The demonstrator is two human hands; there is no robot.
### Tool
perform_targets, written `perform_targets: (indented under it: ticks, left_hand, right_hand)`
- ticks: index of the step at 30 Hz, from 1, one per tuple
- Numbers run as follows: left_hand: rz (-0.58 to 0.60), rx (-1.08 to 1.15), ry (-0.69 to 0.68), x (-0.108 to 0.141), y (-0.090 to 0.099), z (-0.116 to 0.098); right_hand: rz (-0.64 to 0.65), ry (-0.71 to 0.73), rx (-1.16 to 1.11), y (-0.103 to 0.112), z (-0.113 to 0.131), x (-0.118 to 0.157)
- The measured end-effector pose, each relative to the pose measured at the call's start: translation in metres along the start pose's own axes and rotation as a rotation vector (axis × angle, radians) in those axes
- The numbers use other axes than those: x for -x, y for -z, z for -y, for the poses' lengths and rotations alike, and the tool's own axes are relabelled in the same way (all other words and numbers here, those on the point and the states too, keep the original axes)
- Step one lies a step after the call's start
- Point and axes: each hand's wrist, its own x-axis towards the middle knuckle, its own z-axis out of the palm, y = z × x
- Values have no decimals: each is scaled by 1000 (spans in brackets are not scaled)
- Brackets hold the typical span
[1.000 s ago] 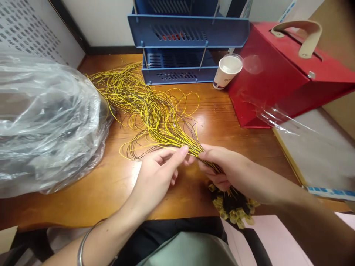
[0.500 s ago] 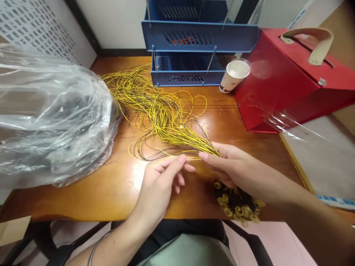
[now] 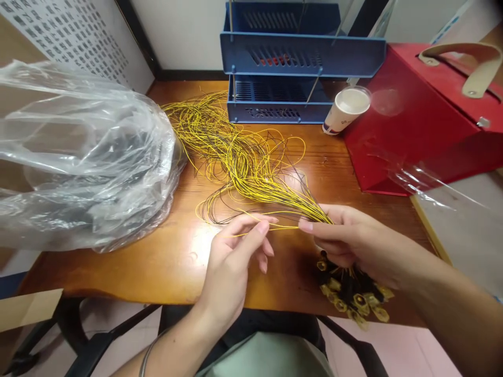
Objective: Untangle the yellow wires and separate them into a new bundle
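Observation:
My right hand [image 3: 346, 233] is closed round a bundle of thin yellow and black wires [image 3: 271, 188]. The loose lengths trail left and back across the table in a tangle. Below that hand hang the bundle's ends, black with yellowish translucent caps [image 3: 356, 301], past the table's front edge. My left hand [image 3: 239, 251] pinches a single yellow wire between thumb and forefinger, its other fingers curled loosely. That strand runs across to the right thumb.
A clear plastic bag [image 3: 98, 173] with dark contents fills the left side. At the back stand a blue tiered tray [image 3: 302, 55], a paper cup [image 3: 346, 110] and a red box [image 3: 412, 115] with a beige handle. The wooden table's front edge [image 3: 129, 301] lies near me.
The view has shifted slightly, so most things sit farther right. Both hands keep nearly the same place relative to the wires, with the yellow strand now showing at the left fingertips.

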Motion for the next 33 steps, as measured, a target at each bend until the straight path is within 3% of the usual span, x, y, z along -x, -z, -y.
perform_targets:
  ticks: [5, 10, 13, 16, 20, 25, 27, 30, 33]
  left_hand:
    - [-34, 266, 26, -4, 6, -13]
    - [38, 529, 123, -14, 18, -39]
    - [63, 438, 63, -21, 22, -57]
    - [61, 372, -88, -28, 26, -75]
    - [50, 361, -238, -40, 30, -92]
    - [175, 252, -316, -52, 24, -116]
    - [221, 190, -435, -59, 22, -134]
    - [196, -1, -598, -74, 22, -168]
    - [122, -147, -605, -95, 18, -201]
  right_hand:
    - [-22, -72, -119, 13, 0, 1]
    - [-107, -21, -202, 23, 1, 6]
    - [-127, -33, -112, 23, -2, 9]
    - [-135, -48, -25, 24, -7, 11]
    - [-158, -30, -121, 26, -9, 11]
    - [-177, 2, -220, 22, -1, 5]
    - [-203, 11, -247, 21, 1, 3]
    - [-257, 11, -289, 26, 0, 0]
    - [-310, -19, -326, 31, -7, -1]
